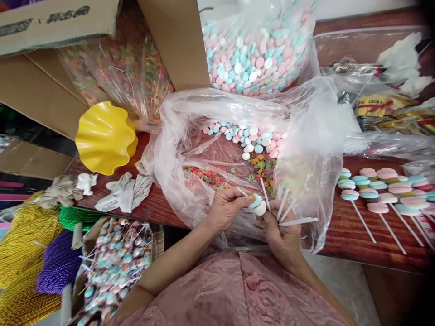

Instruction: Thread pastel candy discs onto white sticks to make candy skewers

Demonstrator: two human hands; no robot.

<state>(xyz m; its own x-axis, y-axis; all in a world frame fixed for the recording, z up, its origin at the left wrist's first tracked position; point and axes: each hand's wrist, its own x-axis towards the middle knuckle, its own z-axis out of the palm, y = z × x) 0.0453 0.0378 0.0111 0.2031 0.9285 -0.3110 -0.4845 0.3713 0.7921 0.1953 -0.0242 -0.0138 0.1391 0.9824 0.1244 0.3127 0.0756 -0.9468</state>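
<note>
My left hand (226,207) pinches a thin white stick that carries a small orange ring and a blue candy disc (254,200). My right hand (280,228) is closed round a bunch of white sticks (288,213) that fan upward, and its fingertips touch a white candy disc (261,208) on that stick. Both hands meet at the near edge of an open clear plastic bag (316,136). Inside the bag lie pastel pink, blue and white discs (251,138) and small coloured rings (261,165).
Several finished candy sticks (377,190) lie on the red wooden table (343,231) at right. A yellow wavy bowl (103,136), cardboard boxes and big bags of candy (258,50) stand behind. Bead strands (20,244) and a box of wrapped lollipops (115,262) sit lower left.
</note>
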